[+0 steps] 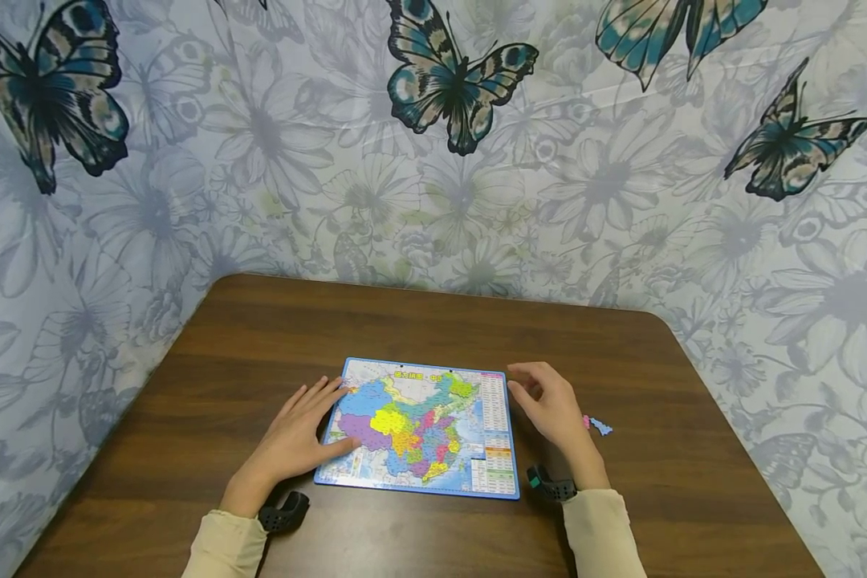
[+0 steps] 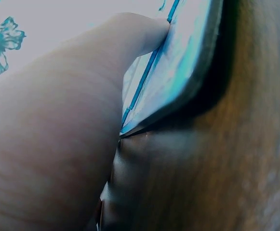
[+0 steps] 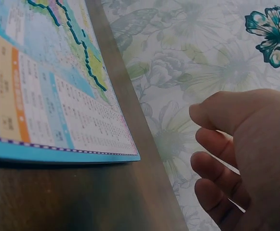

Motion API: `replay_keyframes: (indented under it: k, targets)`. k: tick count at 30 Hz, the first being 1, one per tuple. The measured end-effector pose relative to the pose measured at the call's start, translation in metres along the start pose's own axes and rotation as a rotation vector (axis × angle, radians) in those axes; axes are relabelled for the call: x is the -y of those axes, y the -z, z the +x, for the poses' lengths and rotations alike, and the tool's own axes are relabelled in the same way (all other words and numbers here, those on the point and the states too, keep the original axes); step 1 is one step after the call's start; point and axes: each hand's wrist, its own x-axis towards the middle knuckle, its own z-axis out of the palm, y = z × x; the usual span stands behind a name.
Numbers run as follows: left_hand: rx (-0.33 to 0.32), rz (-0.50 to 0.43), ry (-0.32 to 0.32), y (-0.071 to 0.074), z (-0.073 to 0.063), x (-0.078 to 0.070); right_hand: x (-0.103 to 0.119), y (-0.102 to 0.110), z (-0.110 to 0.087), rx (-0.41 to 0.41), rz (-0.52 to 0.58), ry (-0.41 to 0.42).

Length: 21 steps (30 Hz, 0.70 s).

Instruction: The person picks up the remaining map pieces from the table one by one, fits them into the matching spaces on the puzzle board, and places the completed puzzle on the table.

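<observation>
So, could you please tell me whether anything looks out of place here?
Slightly: small pink and blue pieces lie loose on the table beside the right hand, apart from the map. Nothing looks spilled or damaged.

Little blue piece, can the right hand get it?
Probably yes: the right hand looks empty, and the blue piece lies close by on the table, with nothing seen on top.

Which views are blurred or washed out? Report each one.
Head: the map board is fairly sharp, its smallest print unreadable; left wrist: the butterfly backdrop is washed out, the left hand soft, the wooden table blurred; right wrist: dim overall, the right hand darkish.
</observation>
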Motion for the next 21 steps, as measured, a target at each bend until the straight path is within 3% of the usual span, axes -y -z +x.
replay_keyframes:
  k: [21]
  targets:
    - [-0.005, -0.007, -0.004, -0.001, 0.0, 0.001, -0.011, 0.003, -0.031, -0.156, -0.056, -0.016]
